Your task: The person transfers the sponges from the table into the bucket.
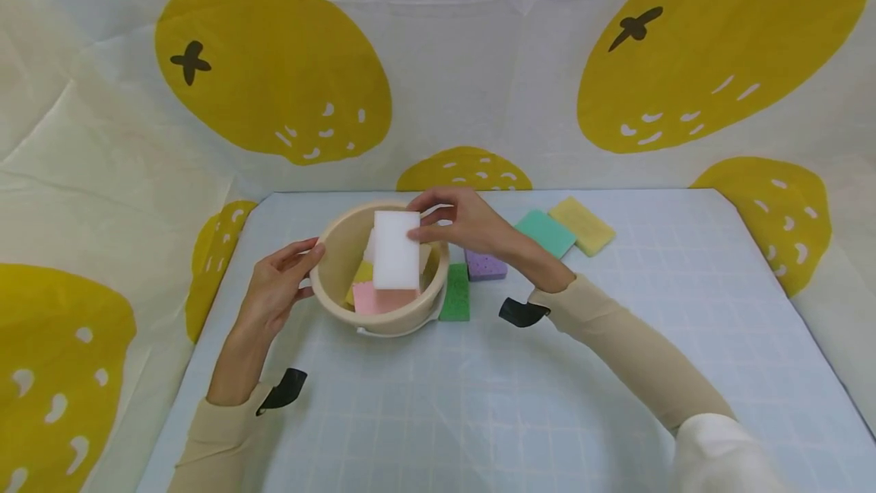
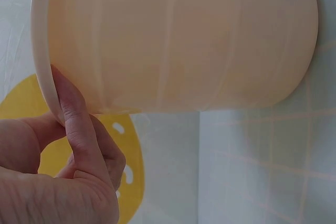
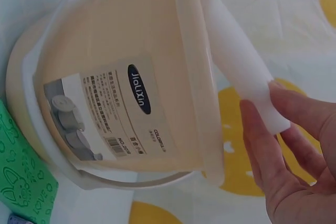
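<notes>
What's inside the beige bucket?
Inside the bucket, a pink sponge, something yellow and something pale show; the white sponge in the right hand covers whatever lies beneath.

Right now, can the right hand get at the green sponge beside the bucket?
Probably not as is: the right hand pinches the white sponge over the bucket, so it looks occupied. Freed, likely yes; the green sponge lies beside the bucket, its top mostly uncovered in the head view.
</notes>
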`<state>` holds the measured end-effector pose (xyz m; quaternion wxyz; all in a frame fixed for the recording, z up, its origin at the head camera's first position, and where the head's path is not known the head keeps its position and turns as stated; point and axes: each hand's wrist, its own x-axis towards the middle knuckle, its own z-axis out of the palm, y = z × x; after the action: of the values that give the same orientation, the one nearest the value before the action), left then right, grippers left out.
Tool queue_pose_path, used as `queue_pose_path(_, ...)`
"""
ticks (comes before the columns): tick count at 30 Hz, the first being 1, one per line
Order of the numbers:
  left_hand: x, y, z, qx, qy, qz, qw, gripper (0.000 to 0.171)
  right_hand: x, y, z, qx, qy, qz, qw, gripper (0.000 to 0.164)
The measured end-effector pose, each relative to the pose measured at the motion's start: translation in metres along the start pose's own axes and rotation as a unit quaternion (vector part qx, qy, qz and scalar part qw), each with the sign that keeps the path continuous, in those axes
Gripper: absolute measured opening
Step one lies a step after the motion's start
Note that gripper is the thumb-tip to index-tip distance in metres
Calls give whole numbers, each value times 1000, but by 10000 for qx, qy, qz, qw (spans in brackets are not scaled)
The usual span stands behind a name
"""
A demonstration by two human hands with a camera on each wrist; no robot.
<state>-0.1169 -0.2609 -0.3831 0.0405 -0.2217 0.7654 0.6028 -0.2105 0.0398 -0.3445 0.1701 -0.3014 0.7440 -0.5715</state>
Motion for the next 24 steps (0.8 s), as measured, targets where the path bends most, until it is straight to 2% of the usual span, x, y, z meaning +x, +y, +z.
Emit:
queue_pose_path(4, 0, 0, 0, -8, -8, 39, 10000, 69, 10, 4, 9, -30, -71, 128, 9999, 36)
queue_pose_path(11, -1, 0, -1, -62, -13, 108, 9999, 69, 28, 7, 27, -117, -327, -70, 9994, 32)
queue_pose_path(15, -1, 0, -1, -88, -22, 122, 9999, 70, 35, 9, 37, -385, -496, -95, 9980, 32)
queue_pose_path(24, -2, -1, -1, -63, -62, 112, 9999, 70, 45, 11, 52, -1142, -738, 139, 9906, 31)
